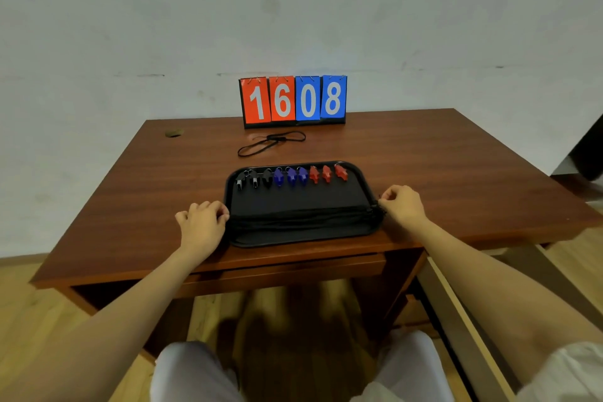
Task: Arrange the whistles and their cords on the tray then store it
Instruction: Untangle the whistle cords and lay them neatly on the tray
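Nearest the camera, the knees in white trousers [195, 372] are showing below the near edge of the reddish-brown wooden tabletop [456, 157], and two bare forearms are reaching forward over that edge. The left hand [202, 222] is resting on the tabletop at the left edge of the black rectangular tray with rounded corners [367, 188]. Its fingers [222, 210] are curling together and pinching the left end of the bundle of black cords [303, 217]. The right hand [403, 204] is sitting at the tray's right edge, thumb and forefinger pinching the bundle's right end while the other fingers are curling loosely. The bundle is lying stretched from left to right across the near part of the tray.

Farther back, nine whistles are lying in a row along the tray's far rim: three black plastic whistles [254, 179] on the left (hard to pick out against the dark tray), three blue plastic whistles [291, 176] in the middle and three red plastic whistles [327, 173] on the right.

Beyond the tray, one loose black cord [270, 142] is lying in loops on the tabletop, apart from the tray. Behind it, a flip scoreboard [293, 101] is standing at the far edge against the white wall [293, 10], showing 1 and 6 on red cards and 0 and 8 on blue cards.
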`<action>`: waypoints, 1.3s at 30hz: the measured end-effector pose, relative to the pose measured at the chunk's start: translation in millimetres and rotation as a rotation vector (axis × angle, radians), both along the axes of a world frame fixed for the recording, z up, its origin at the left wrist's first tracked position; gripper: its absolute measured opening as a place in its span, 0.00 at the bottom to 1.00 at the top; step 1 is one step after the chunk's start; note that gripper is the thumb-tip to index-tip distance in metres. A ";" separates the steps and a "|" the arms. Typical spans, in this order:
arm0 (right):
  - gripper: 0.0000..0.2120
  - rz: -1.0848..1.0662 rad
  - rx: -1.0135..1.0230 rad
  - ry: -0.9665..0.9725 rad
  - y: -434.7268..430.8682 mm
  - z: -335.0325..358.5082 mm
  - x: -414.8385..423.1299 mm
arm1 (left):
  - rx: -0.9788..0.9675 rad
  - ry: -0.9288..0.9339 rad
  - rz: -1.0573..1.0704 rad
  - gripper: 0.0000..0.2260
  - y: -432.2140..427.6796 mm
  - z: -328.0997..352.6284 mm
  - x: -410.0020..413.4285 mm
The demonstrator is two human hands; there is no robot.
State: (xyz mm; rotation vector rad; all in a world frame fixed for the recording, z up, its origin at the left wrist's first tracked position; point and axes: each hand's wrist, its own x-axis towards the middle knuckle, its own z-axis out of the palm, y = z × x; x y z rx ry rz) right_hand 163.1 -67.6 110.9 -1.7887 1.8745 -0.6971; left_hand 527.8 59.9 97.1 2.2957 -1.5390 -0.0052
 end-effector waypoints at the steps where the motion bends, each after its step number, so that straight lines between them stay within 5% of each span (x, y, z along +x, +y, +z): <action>1: 0.05 0.003 -0.002 -0.002 2.4 -1.2 -1.5 | -0.006 -0.005 -0.005 0.06 2.1 -1.9 -0.3; 15: 0.12 0.021 -0.010 0.028 10.4 -13.3 -9.7 | 0.012 -0.119 -0.045 0.07 14.4 -6.4 -2.8; 20: 0.10 0.039 -0.029 0.043 16.8 -10.1 -11.8 | -0.024 -0.155 -0.070 0.15 17.6 -5.9 -6.4; 28: 0.06 0.243 -0.220 0.127 25.2 -10.8 -11.9 | -0.096 -0.283 -0.369 0.10 11.3 -12.6 -26.3; 33: 0.06 0.330 -0.182 0.297 26.2 -13.1 -8.2 | -0.052 -0.303 -0.330 0.06 9.9 -14.8 -28.3; 39: 0.07 0.324 -0.157 0.287 27.4 -16.7 -7.7 | -0.031 -0.284 -0.275 0.05 12.3 -18.3 -23.1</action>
